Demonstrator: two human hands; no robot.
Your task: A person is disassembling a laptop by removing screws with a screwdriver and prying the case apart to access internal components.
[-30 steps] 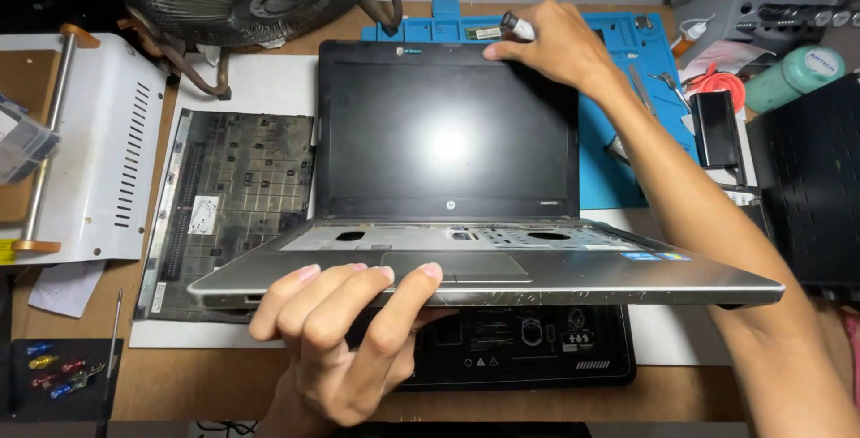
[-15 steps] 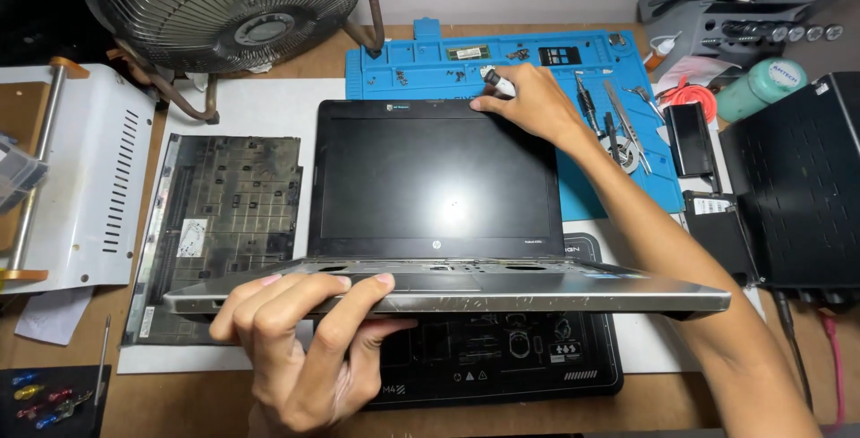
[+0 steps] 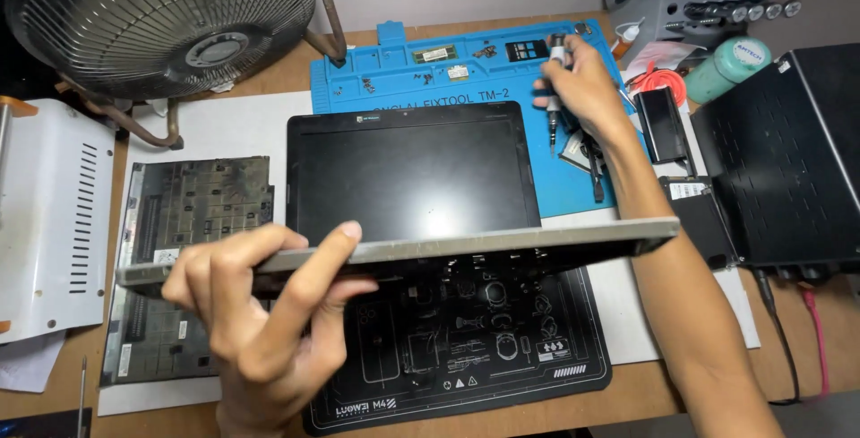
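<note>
Your left hand (image 3: 260,313) holds up the open laptop (image 3: 408,205) by the front edge of its base. Your thumb lies on top of the edge and your other fingers (image 3: 202,268) curl over and under it, squeezed tight on the grey base. The base is tipped so you see only its thin front edge, and the dark screen stands up behind it. The laptop hangs just above the black mat (image 3: 466,348) on the wooden table (image 3: 645,393).

Your right hand (image 3: 582,89) is off the laptop, up and to the right of the screen, over the blue mat (image 3: 421,66). Its fingers are closed around a small screwdriver (image 3: 555,53).

A flat keyboard part (image 3: 193,250) lies to the left of the laptop. A big fan (image 3: 170,30) sits at the top left.
</note>
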